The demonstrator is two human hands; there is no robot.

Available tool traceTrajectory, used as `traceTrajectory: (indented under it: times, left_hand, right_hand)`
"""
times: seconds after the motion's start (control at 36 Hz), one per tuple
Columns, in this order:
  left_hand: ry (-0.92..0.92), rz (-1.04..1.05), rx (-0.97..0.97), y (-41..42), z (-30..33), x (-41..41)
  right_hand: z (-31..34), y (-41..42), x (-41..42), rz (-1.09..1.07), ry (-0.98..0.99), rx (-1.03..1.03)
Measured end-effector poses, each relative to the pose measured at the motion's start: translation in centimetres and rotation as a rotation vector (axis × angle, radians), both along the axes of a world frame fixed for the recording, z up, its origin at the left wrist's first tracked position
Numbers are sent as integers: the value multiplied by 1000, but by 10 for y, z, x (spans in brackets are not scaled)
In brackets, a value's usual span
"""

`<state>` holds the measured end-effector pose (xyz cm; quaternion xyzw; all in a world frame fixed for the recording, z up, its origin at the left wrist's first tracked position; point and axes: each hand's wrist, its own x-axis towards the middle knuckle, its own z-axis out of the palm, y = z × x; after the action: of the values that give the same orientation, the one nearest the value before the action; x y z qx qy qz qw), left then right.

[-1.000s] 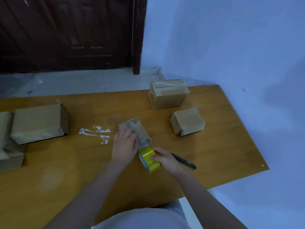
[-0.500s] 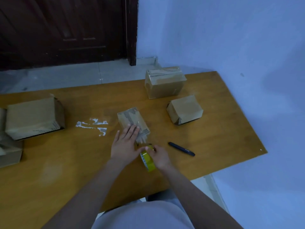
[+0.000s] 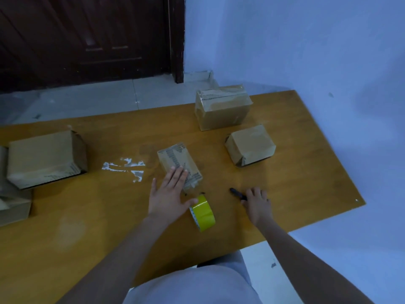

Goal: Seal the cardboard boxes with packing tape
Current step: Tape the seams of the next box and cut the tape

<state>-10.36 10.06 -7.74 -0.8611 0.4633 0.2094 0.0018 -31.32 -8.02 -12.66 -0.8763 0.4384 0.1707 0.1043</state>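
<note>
Near the table's front edge: yellow tape roll [image 3: 202,212] now let go by the right hand, standing on its edge, thumb of the left hand [image 3: 168,195] just touching its side.
Right hand [image 3: 256,202]: moved off the roll to the dark pen-like cutter [image 3: 237,194], fingers curled over its near end — whether actually gripped, cannot tell.
Left hand: flat, fingers straight, pressing the near end of the small cardboard box [image 3: 179,165], as half a second ago.
Meaning: probably tape laid and ready for cutting — strip itself too faint to confirm.
Other boxes: two at right [image 3: 221,108] [image 3: 251,144], more at left [image 3: 43,159], on the wooden table [image 3: 306,167].
</note>
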Motion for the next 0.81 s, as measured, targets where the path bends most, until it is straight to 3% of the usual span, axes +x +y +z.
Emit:
traceTrajectory:
  times: [0.11, 0.22, 0.33, 0.56, 0.81]
  left_hand:
    - [3, 0, -5, 0, -1, 0]
    - [15, 4, -16, 0, -2, 0]
    - [2, 3, -21, 1, -3, 0]
    - [-1, 6, -55, 2, -3, 0]
    - [18, -1, -53, 3, -3, 0]
  right_hand:
    - [19, 5, 10, 68, -333, 160]
    - [49, 25, 29, 424, -538, -93]
    - [60, 39, 49, 528, -442, -166]
    - [66, 49, 64, 425, -326, -203]
    - [39, 5, 47, -24, -40, -37]
